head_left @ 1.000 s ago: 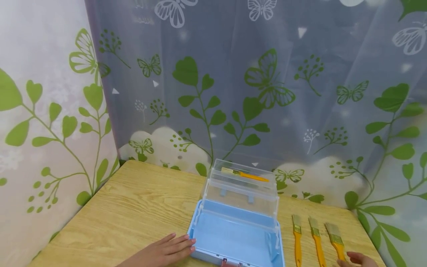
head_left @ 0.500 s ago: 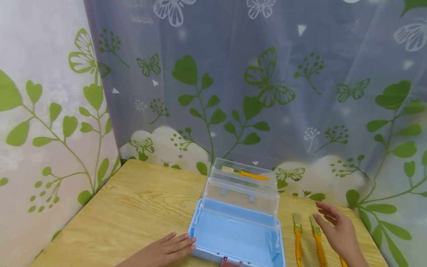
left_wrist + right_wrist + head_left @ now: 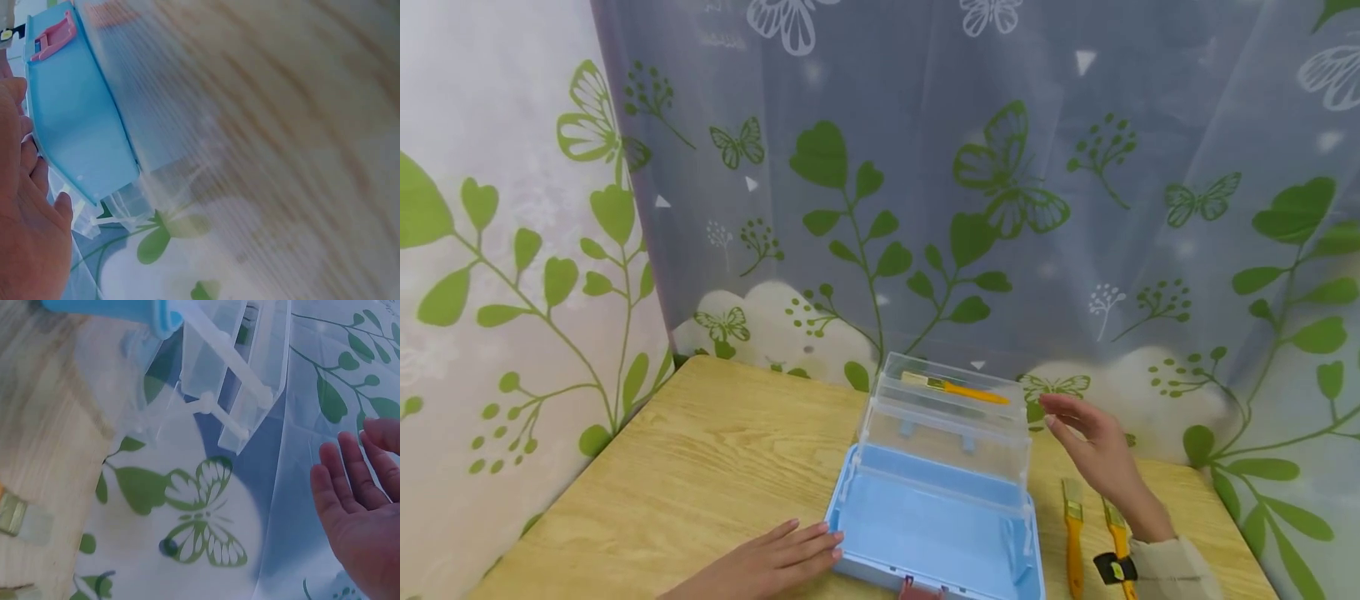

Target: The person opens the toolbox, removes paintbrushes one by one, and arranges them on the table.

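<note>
My left hand (image 3: 763,560) lies with straight fingers against the left edge of a light blue plastic box (image 3: 925,517). Its clear tiered trays (image 3: 943,421) are raised at the back, and a paintbrush (image 3: 955,388) with an orange handle lies in the top one. To the right of the trays my right hand (image 3: 1097,450) hovers with loosely bent fingers; in the right wrist view the hand (image 3: 362,494) holds nothing. Below it on the table lie a paintbrush (image 3: 1072,537) and another paintbrush (image 3: 1115,523), partly covered by the right wrist's camera. The third brush is hidden behind the right arm.
The box stands on a wood-grain table (image 3: 700,467). A reddish latch (image 3: 920,588) sits at its front edge. Directly behind the table hangs a curtain (image 3: 865,208) with leaves and butterflies; a similar pale sheet (image 3: 512,250) closes off the left side.
From the third brush's handle at the lower right, my right hand has risen and moved left, empty, towards the raised trays. My left hand has stayed at the box's edge.
</note>
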`<state>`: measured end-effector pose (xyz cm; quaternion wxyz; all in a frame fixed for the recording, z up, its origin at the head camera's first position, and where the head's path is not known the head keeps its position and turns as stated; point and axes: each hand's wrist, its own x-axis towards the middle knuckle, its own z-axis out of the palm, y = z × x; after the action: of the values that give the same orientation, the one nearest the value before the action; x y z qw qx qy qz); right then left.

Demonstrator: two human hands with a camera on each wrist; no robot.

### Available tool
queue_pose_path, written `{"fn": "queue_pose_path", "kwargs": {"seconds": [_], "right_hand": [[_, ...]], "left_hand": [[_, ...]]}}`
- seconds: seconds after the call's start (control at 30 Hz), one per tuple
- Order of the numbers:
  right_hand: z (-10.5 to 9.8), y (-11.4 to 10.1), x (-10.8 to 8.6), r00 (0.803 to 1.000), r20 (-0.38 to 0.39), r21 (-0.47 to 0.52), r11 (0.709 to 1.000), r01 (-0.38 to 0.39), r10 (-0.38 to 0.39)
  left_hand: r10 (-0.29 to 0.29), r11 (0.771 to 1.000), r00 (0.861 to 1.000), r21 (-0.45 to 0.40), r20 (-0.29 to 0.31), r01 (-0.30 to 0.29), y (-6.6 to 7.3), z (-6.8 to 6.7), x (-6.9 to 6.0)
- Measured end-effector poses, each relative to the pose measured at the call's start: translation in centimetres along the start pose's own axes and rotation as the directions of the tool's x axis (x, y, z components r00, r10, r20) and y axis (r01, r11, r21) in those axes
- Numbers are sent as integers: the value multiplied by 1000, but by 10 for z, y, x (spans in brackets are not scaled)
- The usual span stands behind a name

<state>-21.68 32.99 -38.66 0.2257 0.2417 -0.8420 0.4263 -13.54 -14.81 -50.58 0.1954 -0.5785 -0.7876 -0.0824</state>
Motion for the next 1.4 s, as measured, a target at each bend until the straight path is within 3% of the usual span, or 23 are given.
{"fn": "queue_pose_path", "kwargs": {"seconds": [0.2,0.37,0.5,0.67,1.0,1.23,1.4], "right_hand": [[14,4,22,999,47,73,997,11,-14],[26,6,41,990,138,24,999,-39,35],[36,9,54,973,217,-25,997,-79,83],[48,14,66,952,284,-52,993,-106,117],[64,29,78,929,316,-156,976,-152,195],[65,28,84,915,334,-191,967,-167,224],[64,29,88,901,344,-187,960,-210,264]], "left_hand": [[2,999,1000,51,-7,-2,0,2,-1],[8,998,1000,56,-20,-6,-2,2,0],[13,996,1000,86,-23,-11,-2,2,0],[17,998,1000,58,-20,-16,-3,1,0],[24,990,998,138,-50,-17,-2,2,1],[29,998,999,51,-28,-28,-3,1,1],[33,998,999,49,-27,-31,-5,3,0]]}}
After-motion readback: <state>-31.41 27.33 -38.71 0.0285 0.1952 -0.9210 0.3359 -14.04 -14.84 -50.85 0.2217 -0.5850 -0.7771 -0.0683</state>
